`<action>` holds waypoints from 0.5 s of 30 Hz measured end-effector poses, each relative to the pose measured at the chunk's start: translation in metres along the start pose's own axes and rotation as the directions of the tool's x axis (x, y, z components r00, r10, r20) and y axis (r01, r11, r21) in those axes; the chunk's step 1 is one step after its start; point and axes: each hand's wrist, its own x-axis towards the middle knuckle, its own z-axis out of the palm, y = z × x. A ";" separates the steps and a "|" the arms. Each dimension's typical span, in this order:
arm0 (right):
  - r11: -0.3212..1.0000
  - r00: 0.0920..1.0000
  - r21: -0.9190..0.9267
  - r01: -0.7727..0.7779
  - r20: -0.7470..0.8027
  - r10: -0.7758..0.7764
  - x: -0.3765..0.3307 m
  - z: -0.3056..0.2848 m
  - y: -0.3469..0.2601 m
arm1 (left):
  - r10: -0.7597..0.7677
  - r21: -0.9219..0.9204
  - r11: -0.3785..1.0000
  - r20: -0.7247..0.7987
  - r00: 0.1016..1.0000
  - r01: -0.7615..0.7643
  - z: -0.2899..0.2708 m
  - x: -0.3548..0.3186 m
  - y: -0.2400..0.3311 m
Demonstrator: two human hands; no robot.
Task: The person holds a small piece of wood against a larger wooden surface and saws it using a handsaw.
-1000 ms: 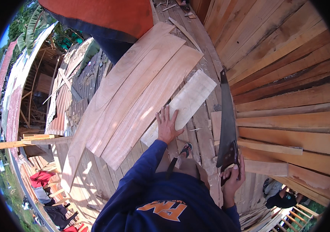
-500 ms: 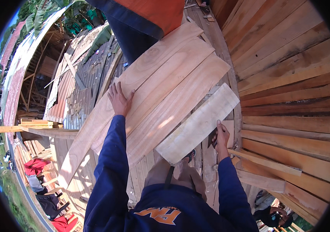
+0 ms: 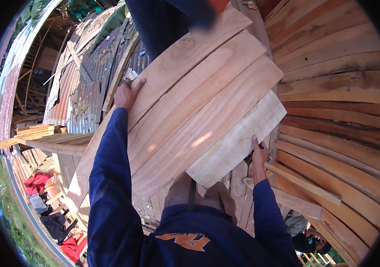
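landmark: the pale whitish rectangular wooden board (image 3: 239,140). it lies tilted, lower left to upper right, in front of the person.

along its upper-left long side: three long flat pinkish-brown wooden planks (image 3: 203,91), roughly parallel to it, right ends stepped. narrow dark gap between the outermost two.

left hand (image 3: 128,94): gripping the outer edge of the outermost plank, well apart from the pale board, on the far side of the set. thumb on the top face, fingers curled over the edge.

right hand (image 3: 259,158): at the pale board's lower-right edge, thumb up against it, fingers closed around a small-showing dark object (image 3: 261,145). mostly hidden, can't tell its shape.

right of the pale board: wall of orange-brown horizontal wooden boards (image 3: 336,84). lower right of it: thin light-brown wooden strip (image 3: 305,184), near the right hand, and farther off a person in a black top (image 3: 304,243).

above the pale board, past the planks: another person's dark trousers (image 3: 158,29). far left of it: rusty corrugated metal roofing (image 3: 81,95). below it: weathered wooden plank floor (image 3: 154,208).
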 end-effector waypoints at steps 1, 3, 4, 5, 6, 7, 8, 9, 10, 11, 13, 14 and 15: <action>1.000 1.000 0.022 0.000 -0.015 0.001 0.002 0.001 0.000 | 0.006 0.000 1.000 0.018 1.000 -0.006 -0.002 0.005 0.004; 1.000 0.999 0.030 0.000 -0.034 0.001 0.003 0.003 0.004 | 0.035 0.012 0.999 -0.002 0.999 -0.035 0.001 0.012 0.001; 1.000 0.999 0.010 0.006 -0.037 -0.006 0.005 0.004 0.004 | 0.049 0.011 0.999 -0.014 0.999 -0.049 0.002 0.014 0.005; 1.000 0.999 -0.009 0.012 -0.042 -0.013 0.006 0.004 0.003 | 0.072 0.016 0.997 -0.007 0.997 -0.072 0.004 0.019 0.010; 1.000 0.998 -0.004 0.013 -0.056 -0.013 0.006 0.004 0.003 | 0.095 0.020 0.995 0.001 0.995 -0.095 0.006 0.024 0.017; 1.000 0.998 0.006 0.009 -0.060 -0.008 0.003 0.010 -0.001 | 0.112 0.035 0.993 0.003 0.994 -0.112 0.005 0.028 0.023; 1.000 0.998 0.015 0.003 -0.064 -0.002 0.002 0.015 -0.004 | 0.103 0.061 0.993 0.010 0.995 -0.104 0.010 0.037 0.026; 0.999 0.998 0.041 -0.008 -0.054 0.010 0.005 0.016 -0.007 | 0.104 0.060 0.993 0.001 0.995 -0.104 0.010 0.042 0.030; 0.997 0.998 0.071 -0.021 -0.053 0.025 0.007 0.015 -0.007 | 0.113 0.060 0.992 -0.002 0.994 -0.113 0.012 0.048 0.035; 0.994 0.998 0.101 -0.034 -0.051 0.040 0.009 0.015 -0.006 | 0.123 0.060 0.991 -0.005 0.992 -0.122 0.013 0.052 0.039; 0.998 0.996 0.054 -0.036 -0.074 0.040 0.016 0.014 -0.002 | 0.129 0.047 0.991 -0.004 0.992 -0.128 0.013 0.056 0.045; 0.999 0.995 0.029 -0.036 -0.088 0.038 0.020 0.012 -0.001 | 0.132 0.037 0.991 -0.004 0.991 -0.132 0.013 0.058 0.051; 1.000 0.995 0.008 -0.026 -0.100 0.027 0.024 0.009 0.000 | 0.152 0.030 0.988 0.000 0.988 -0.152 0.015 0.062 0.059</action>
